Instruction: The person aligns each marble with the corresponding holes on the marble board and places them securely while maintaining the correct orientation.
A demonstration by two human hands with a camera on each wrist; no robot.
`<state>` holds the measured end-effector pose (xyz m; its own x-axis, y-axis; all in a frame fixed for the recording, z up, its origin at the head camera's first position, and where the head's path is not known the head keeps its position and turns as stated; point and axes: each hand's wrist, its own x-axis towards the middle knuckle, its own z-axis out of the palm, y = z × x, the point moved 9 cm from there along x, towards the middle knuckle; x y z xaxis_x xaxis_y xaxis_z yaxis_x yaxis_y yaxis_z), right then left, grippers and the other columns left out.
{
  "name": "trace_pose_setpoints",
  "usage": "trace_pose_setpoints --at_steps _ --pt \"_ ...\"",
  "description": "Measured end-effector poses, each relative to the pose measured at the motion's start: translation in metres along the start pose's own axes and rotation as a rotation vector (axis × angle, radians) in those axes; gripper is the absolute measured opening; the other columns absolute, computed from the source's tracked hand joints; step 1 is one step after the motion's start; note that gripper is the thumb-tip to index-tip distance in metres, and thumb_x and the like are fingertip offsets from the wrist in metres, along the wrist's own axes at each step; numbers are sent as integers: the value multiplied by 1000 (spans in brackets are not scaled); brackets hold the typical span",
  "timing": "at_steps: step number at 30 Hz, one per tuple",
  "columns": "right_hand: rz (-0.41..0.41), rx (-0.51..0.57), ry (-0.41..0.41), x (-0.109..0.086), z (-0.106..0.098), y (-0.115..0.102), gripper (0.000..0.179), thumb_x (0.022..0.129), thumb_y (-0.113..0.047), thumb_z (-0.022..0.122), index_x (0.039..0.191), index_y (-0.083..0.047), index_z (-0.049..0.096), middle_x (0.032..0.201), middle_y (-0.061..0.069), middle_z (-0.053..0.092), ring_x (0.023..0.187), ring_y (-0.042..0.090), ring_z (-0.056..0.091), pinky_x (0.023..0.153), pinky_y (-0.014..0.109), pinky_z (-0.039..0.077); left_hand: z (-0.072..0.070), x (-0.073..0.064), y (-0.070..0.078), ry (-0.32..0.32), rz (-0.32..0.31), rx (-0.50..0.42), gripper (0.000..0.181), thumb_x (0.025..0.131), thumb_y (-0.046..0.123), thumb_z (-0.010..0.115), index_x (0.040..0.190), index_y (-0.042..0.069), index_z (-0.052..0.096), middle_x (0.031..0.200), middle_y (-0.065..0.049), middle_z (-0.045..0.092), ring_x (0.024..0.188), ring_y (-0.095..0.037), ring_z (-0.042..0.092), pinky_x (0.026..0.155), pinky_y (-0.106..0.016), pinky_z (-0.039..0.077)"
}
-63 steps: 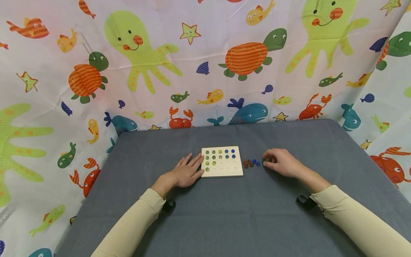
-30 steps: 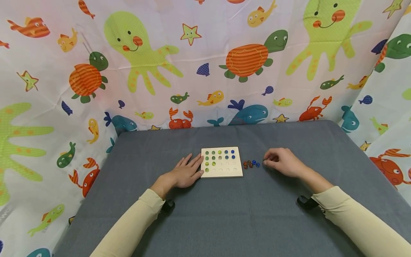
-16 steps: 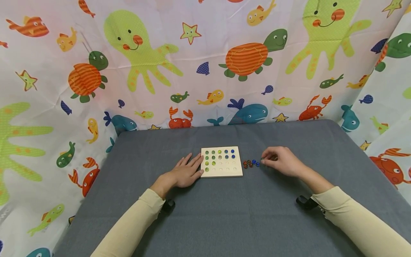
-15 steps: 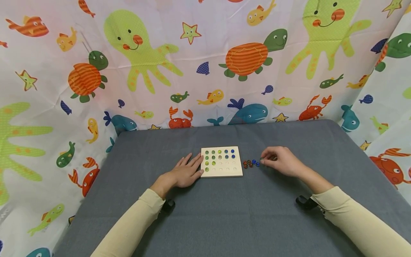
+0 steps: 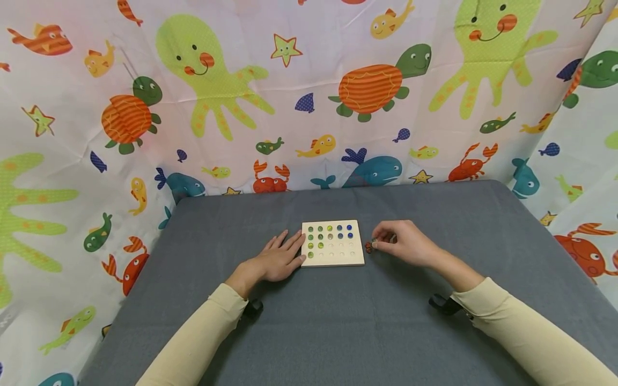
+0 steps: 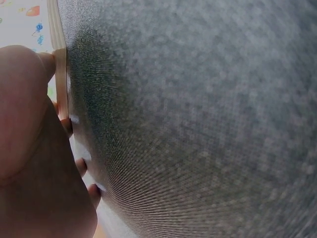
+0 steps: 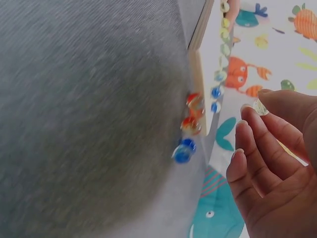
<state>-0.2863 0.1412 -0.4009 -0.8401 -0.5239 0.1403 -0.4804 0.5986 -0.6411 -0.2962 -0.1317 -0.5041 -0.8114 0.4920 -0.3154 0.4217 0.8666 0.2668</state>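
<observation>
A pale wooden board [image 5: 345, 260] with rows of round hollows lies on the grey-covered table. Green, yellow, clear and blue marbles fill its back rows and part of its left side; the other hollows are bare. My left hand [image 5: 272, 264] rests with spread, straight fingers at the board's left edge, fingertips and thumb touching it. Just right of the board, my right hand [image 5: 407, 242] pinches a clear marble [image 7: 260, 107] between thumb and index finger. Below it lie loose orange-brown marbles [image 5: 369, 247] and blue marbles [image 7: 183, 151]; the blue ones are hidden in the head view.
Grey cloth [image 5: 309, 332] covers the table around the board. A white curtain [image 5: 299, 123] printed with sea animals stands behind the table and along its sides. Black straps [image 5: 445, 304] hang at both wrists.
My right hand has moved left with the clear marble, from beside the loose marbles to above them, close to the board's right edge. My left hand and the board stay in place.
</observation>
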Motion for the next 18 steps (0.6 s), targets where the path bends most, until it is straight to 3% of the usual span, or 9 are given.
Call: trace_pose_setpoints --at_steps 18 --pt "-51 25 -44 22 23 -23 11 95 -12 74 105 -7 74 88 -4 68 79 13 60 71 29 53 2 1 -1 -2 -13 15 69 109 59 25 166 30 1 172 11 -1 158 -27 -6 125 -54 -1"
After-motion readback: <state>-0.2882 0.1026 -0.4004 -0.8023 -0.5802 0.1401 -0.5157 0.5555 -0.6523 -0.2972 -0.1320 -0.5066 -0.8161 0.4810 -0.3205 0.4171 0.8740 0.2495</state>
